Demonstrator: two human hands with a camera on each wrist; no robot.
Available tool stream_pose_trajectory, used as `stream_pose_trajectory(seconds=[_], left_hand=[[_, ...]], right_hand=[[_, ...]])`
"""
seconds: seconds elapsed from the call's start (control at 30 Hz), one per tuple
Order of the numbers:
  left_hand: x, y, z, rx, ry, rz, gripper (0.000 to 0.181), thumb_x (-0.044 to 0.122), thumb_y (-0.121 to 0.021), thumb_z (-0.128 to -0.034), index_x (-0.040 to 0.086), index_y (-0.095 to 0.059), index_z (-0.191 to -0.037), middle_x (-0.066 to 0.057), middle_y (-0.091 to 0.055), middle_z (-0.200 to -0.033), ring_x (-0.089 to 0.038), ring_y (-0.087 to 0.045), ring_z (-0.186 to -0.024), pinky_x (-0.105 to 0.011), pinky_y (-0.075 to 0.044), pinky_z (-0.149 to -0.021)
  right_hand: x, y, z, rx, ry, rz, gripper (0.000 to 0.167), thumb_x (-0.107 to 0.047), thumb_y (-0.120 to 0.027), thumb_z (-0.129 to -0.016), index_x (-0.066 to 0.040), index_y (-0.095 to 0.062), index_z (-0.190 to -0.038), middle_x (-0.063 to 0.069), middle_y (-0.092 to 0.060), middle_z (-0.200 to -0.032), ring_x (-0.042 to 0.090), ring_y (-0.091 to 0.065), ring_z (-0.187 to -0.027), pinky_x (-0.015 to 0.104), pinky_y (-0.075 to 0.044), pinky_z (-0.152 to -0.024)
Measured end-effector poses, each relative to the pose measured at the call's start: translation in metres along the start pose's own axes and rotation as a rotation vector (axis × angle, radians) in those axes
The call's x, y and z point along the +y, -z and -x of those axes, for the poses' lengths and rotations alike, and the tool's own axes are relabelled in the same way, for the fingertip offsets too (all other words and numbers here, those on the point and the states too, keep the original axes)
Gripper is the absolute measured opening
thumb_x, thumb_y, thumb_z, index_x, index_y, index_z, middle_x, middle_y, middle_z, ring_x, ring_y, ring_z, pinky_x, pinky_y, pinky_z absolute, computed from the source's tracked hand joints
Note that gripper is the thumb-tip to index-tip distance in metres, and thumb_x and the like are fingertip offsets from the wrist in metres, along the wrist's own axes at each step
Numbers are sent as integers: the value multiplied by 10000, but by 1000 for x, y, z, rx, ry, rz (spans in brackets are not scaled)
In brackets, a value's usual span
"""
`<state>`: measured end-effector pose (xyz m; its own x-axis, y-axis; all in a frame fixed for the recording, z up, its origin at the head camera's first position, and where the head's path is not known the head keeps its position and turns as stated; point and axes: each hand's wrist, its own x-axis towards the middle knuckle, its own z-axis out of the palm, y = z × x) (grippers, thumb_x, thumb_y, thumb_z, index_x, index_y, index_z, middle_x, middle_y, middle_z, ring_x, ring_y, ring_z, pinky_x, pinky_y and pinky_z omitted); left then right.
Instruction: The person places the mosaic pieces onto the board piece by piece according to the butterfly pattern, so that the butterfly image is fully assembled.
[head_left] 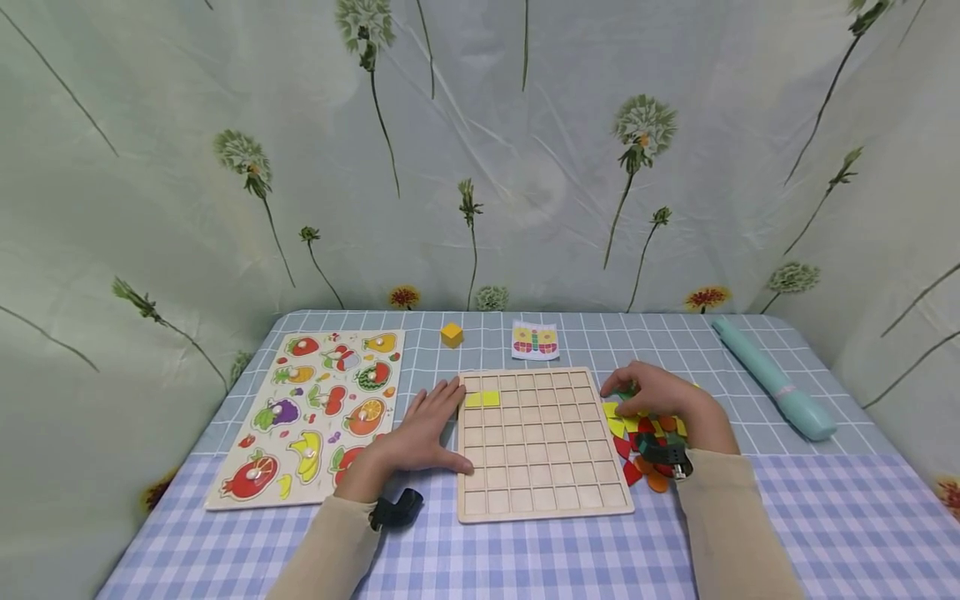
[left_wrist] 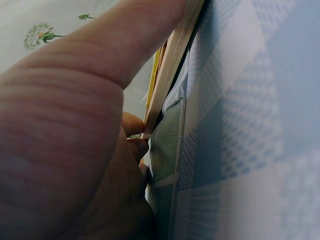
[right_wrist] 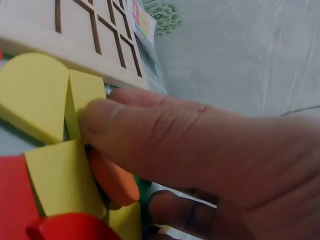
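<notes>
A wooden grid board lies in the middle of the table, with two yellow square pieces side by side in its upper left cells. My left hand rests at the board's left edge, fingers spread, thumb on the lower part of that edge. The left wrist view shows the thumb against the board's side. Right of the board, my right hand reaches into a pile of coloured pieces. In the right wrist view, its thumb and index finger pinch a yellow piece; the other fingers are partly hidden.
A fruit puzzle board lies at the left. Behind the grid board are a small orange-yellow cube and a butterfly pattern card. A teal tube-like object lies at the far right. Patterned fabric hangs behind the table.
</notes>
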<state>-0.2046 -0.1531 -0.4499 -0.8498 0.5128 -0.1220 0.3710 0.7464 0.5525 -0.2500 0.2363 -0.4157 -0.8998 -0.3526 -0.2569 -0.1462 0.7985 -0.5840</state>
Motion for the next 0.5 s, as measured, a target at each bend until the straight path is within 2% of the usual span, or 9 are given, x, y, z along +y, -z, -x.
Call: stream_pose_trajectory(seconds=[0.23,0.4,0.5], left_hand=[[-1,-1,-1,-1,-6,-3,1201,550,-838,-725,57,-181,-1601,-112,-87,-1700,-341,-21,-1578,-599,10,-1257],[-2,-1,-1,2,-7,-13,1203,556,-836,-724,60,-181,-1601,-108,-87,-1700,-337,-21,-1579,-594,11,-1259],[-3,-2,-1,2,-6,-13,1203,557,-837,-722,64,-182,-1602,-106,-88,-1700,-337,-21,-1579,-593,11,-1260]], right_hand=[[3,-1,-1,-18,14,-16,120,-99,-761,-830,-148,-743,-938,104,-587,-1086,276,-471,-1042,356,-452,-844],[2,-1,-3,-10,16,-34,122,-73,-750,-836,-105,-696,-940,90,-608,-1014,254,-511,-992,312,-480,-798],[1,-2,-3,21,2,-50,123,-70,-729,-851,-88,-656,-948,90,-599,-974,234,-534,-915,291,-490,-738]])
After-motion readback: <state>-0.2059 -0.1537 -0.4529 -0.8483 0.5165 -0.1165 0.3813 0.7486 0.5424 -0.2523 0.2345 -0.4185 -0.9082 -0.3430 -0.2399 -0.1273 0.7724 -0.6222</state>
